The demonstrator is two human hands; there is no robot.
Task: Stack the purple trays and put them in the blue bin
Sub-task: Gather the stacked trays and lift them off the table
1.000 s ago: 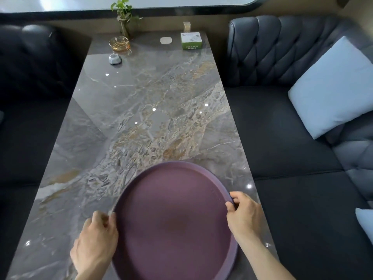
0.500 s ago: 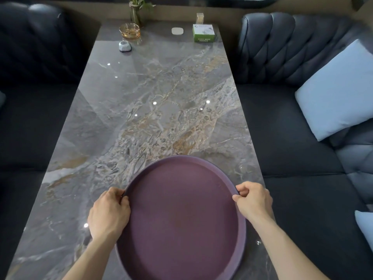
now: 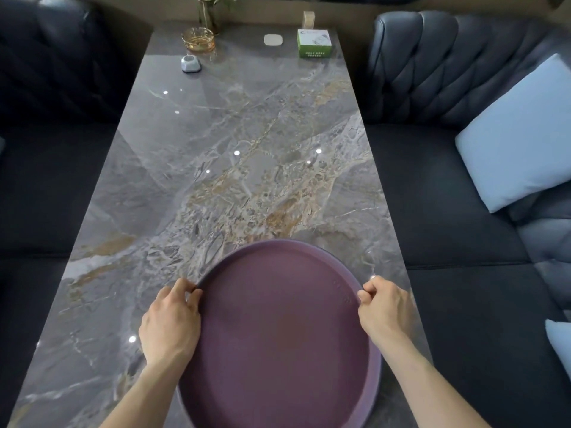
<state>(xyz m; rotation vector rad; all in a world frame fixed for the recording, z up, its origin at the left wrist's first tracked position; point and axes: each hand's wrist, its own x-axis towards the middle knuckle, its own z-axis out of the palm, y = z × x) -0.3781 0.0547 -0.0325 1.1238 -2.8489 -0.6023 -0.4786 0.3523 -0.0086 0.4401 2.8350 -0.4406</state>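
Note:
A large round purple tray (image 3: pixel 278 329) lies at the near end of the grey marble table (image 3: pixel 234 168). Its near edge runs out of the bottom of the view. My left hand (image 3: pixel 171 319) grips the tray's left rim, fingers curled over the edge. On the opposite side, my right hand (image 3: pixel 384 307) pinches the right rim. I cannot tell whether more than one tray is stacked here. No blue bin is in view.
At the table's far end stand an amber glass ashtray (image 3: pixel 197 40), a small white-grey device (image 3: pixel 190 63), a white puck (image 3: pixel 273 39), a green box (image 3: pixel 314 43) and a plant vase (image 3: pixel 210 10). Dark sofas flank the table; a pale blue cushion (image 3: pixel 519 134) lies on the right.
My left hand has moved up the tray's left rim and closed on it. The right hand's grip has tightened on the right rim. The view has tilted down a little.

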